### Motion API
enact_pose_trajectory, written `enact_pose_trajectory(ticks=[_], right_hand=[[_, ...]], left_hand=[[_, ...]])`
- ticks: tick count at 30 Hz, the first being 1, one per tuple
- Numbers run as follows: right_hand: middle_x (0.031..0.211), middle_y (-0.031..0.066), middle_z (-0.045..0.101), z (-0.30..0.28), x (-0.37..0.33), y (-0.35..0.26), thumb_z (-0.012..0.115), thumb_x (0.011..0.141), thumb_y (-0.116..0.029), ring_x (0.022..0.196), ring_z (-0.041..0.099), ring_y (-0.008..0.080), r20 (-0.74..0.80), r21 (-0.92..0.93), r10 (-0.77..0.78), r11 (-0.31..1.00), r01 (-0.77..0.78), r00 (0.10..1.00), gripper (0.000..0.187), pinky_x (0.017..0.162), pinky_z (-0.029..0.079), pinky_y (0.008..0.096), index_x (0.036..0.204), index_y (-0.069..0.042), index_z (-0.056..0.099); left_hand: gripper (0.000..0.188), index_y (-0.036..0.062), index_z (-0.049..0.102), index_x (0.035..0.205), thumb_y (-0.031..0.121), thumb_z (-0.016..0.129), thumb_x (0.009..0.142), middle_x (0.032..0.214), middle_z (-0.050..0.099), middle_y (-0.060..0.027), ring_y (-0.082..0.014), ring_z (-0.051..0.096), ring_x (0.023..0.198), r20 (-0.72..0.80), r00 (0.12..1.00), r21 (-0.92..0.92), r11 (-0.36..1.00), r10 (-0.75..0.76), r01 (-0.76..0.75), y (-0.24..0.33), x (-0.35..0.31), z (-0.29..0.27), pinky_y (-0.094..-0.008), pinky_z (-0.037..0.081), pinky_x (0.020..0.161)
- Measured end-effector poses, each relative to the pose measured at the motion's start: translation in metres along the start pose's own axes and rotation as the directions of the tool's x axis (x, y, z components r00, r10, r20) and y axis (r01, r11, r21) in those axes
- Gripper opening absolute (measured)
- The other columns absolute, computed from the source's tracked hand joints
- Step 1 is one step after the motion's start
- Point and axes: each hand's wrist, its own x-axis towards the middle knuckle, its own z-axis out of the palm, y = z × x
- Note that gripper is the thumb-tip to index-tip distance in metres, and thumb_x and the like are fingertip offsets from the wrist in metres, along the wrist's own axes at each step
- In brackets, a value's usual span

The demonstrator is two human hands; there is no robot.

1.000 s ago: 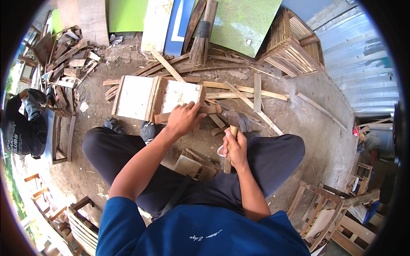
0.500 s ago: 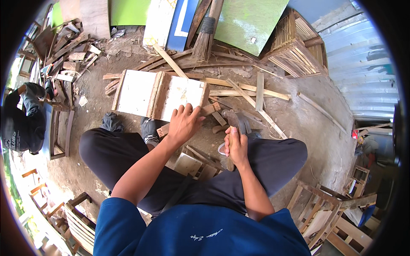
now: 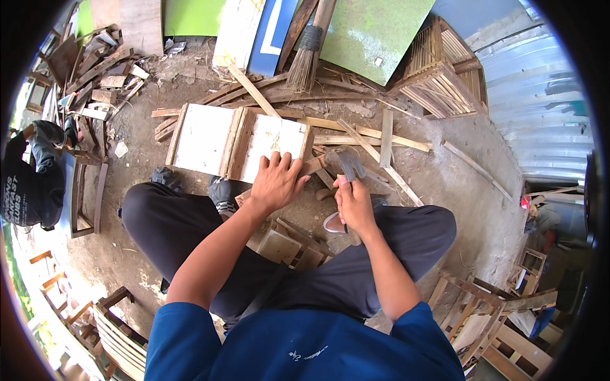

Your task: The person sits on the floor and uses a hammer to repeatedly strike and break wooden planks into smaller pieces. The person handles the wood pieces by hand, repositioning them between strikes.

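My left hand (image 3: 277,183) lies palm down with its fingers stretched out. It rests at the near edge of a white-faced wooden panel (image 3: 203,141) framed with brown strips, over a short wooden piece (image 3: 312,166) whose end shows beyond my fingers. My right hand (image 3: 356,208) is wrapped round the handle of a claw hammer. The dark hammer head (image 3: 349,166) points away from me, just right of that wooden piece, and the handle's end pokes out below my fist. Whether the hammer touches anything cannot be made out.
Loose slats (image 3: 372,130) lie beyond the panel, with a stick broom (image 3: 304,66) against boards behind them. Scrap wood (image 3: 105,82) is heaped far left, near another person (image 3: 35,171). A slatted wooden frame (image 3: 441,73) stands far right. Wooden chairs (image 3: 121,333) flank me.
The hammer in my right hand has risen away from me a little and its head has turned. My left hand has barely shifted on the wood.
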Motion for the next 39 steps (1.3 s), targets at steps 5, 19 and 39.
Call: enact_pose_trajectory(ticks=[5,19,39], right_hand=[[0.066,-0.0005,0.049,0.003,-0.001,0.007,0.046,0.111,-0.048,0.045,0.045,0.0067,-0.014,0.006,-0.009,1.0,0.009,1.0,0.048,0.038,0.037,0.0248,0.103,-0.001,0.056],[0.07,-0.0014,0.049,-0.005,-0.014,-0.028,0.045,0.111,-0.048,0.052,0.045,0.0043,-0.054,0.062,-0.013,0.998,0.016,0.998,0.046,0.044,0.037,0.0221,0.104,-0.003,0.055],[0.078,0.0045,0.052,-0.005,-0.027,-0.04,0.045,0.11,-0.051,0.059,0.052,0.0113,-0.106,0.283,-0.33,0.894,0.347,0.938,0.047,0.053,0.044,0.0286,0.102,-0.005,0.053]], left_hand=[[0.04,0.0078,0.059,0.114,0.046,0.057,0.101,0.108,0.058,-0.0111,-0.0297,0.053,0.104,-0.019,1.0,-0.006,1.0,0.005,-0.005,-0.001,0.0,0.004,-0.0462,0.04,0.086],[0.039,0.0083,0.058,0.113,0.045,0.059,0.1,0.107,0.057,-0.0092,-0.0285,0.054,0.104,0.016,0.996,0.001,0.996,0.09,-0.09,-0.007,0.004,0.003,-0.0454,0.042,0.087],[0.041,0.0086,0.058,0.113,0.048,0.054,0.102,0.111,0.056,-0.0103,-0.0281,0.053,0.106,0.073,0.992,0.006,0.994,0.105,-0.106,-0.011,0.009,0.003,-0.0474,0.041,0.087]])
